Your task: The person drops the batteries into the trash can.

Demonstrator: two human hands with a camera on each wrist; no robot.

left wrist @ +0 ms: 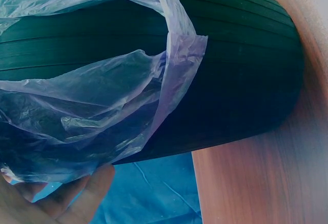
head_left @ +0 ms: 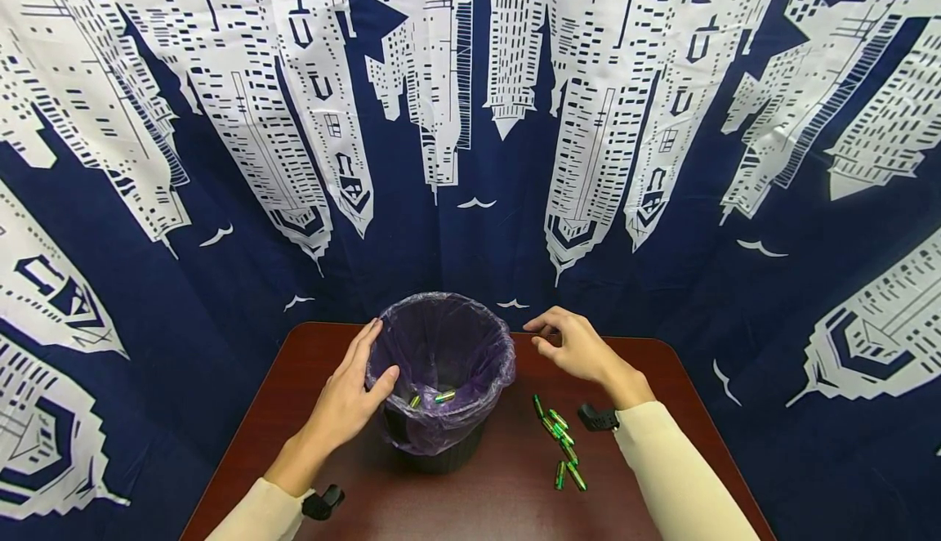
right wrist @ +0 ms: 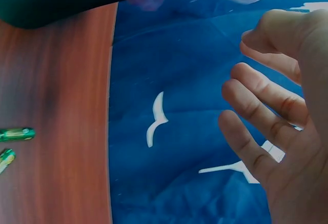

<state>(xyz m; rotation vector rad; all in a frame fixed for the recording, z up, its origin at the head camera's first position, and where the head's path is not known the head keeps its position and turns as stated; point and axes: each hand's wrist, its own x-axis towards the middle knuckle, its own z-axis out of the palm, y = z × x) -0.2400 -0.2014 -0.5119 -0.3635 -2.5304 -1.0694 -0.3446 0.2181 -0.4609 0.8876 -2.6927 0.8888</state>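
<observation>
A dark trash bin (head_left: 443,458) lined with a thin purple plastic bag (head_left: 470,394) stands on the table. Two green-and-gold batteries (head_left: 444,396) lie inside the liner. My left hand (head_left: 351,398) rests against the bin's left rim, its fingers and thumb extended over the bag edge; in the left wrist view the fingertips (left wrist: 102,175) touch the liner. To the right of the bin, my right hand (head_left: 577,346) hovers over the table's far part with loosely bent fingers and nothing in them. Several batteries (head_left: 559,426) lie in a loose pile nearer me, below that hand.
The reddish-brown table (head_left: 485,516) has rounded far corners, and the bin stands near its back edge. Behind and around it hangs a dark blue curtain (head_left: 456,255) printed with white upside-down buildings and birds. Each wrist wears a black band (head_left: 597,417).
</observation>
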